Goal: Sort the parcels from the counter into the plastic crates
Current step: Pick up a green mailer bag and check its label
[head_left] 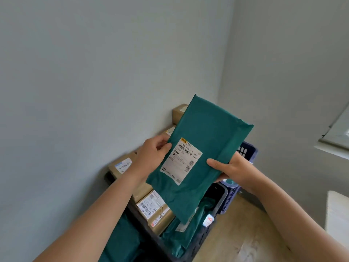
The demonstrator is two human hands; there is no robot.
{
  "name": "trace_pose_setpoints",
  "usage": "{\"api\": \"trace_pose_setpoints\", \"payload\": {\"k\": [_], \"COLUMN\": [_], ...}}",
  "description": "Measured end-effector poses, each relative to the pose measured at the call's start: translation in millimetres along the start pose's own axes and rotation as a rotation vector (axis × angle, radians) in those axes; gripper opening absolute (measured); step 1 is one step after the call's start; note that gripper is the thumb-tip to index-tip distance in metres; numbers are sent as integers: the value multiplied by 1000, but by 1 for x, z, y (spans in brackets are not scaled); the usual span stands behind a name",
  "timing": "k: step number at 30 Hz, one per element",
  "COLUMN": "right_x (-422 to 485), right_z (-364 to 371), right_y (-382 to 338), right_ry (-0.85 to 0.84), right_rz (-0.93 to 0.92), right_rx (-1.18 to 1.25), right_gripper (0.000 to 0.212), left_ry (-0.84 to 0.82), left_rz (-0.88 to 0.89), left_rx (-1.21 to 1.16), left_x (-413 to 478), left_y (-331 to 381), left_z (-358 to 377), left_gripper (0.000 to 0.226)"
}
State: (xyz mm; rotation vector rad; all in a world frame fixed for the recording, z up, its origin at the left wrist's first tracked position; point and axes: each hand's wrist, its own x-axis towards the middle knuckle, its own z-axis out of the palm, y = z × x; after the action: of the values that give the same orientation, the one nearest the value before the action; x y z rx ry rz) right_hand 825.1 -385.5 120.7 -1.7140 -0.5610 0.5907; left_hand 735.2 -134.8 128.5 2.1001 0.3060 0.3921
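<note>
Green parcel point(207, 127), pinched at each long edge by a grip, left hand point(152, 151) and right hand point(233, 170) with thumbs on its face, is held label point(181, 160) up, probably for reading before sorting, above the dark crate point(221, 195).

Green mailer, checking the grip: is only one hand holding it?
No, the left hand and right hand both pinch the green mailer at opposite edges.

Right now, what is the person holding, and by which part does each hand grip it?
A green parcel bag. The left hand pinches its left edge beside the label; the right hand grips its right edge, thumb on top.
</note>
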Motion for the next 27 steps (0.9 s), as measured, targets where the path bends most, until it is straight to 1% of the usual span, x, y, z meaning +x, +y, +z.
{"api": "trace_pose_setpoints", "payload": {"k": [2, 3, 7, 9, 12, 14, 15, 17, 20, 22, 24, 27], "right_x": [4, 5, 14, 19, 24, 27, 29, 38, 58, 69, 69, 55], "right_z": [-13, -16, -9, 2, 18, 21, 21, 20, 25, 30, 31, 25], "right_y": [31, 47, 106, 126, 145, 154, 157, 162, 164, 162, 159, 153], "right_ry": [32, 55, 117, 113, 79, 25, -8, -53, -114, -165, -183, -193], "right_rz": [61, 97, 220, 289, 434, 544, 605, 713, 810, 851, 886, 939], "right_rx": [19, 12, -96, -102, -10, 55, 96, 140, 91, 56, 60, 131], "right_gripper": [29, 29, 33, 31, 24, 18, 17, 21, 22, 24, 25, 23], "left_ry": [-20, -43, -170, -247, -375, -474, -519, -571, -603, -600, -597, -667], "left_rz": [-12, -34, -101, -163, -206, -196, -184, -138, -53, -37, -60, -142], "left_rx": [71, 103, 127, 124, 131, 230, 312, 452, 520, 500, 473, 424], "left_x": [6, 5, -4, -10, -21, -28, -32, -37, -41, -43, -47, -54], "left_y": [-9, -15, -50, -67, -96, -114, -122, -133, -145, -146, -141, -131], "left_z": [36, 52, 100, 113, 123, 129, 132, 136, 140, 139, 137, 135], "left_gripper": [14, 17, 44, 54, 66, 72, 74, 68, 53, 51, 54, 74]}}
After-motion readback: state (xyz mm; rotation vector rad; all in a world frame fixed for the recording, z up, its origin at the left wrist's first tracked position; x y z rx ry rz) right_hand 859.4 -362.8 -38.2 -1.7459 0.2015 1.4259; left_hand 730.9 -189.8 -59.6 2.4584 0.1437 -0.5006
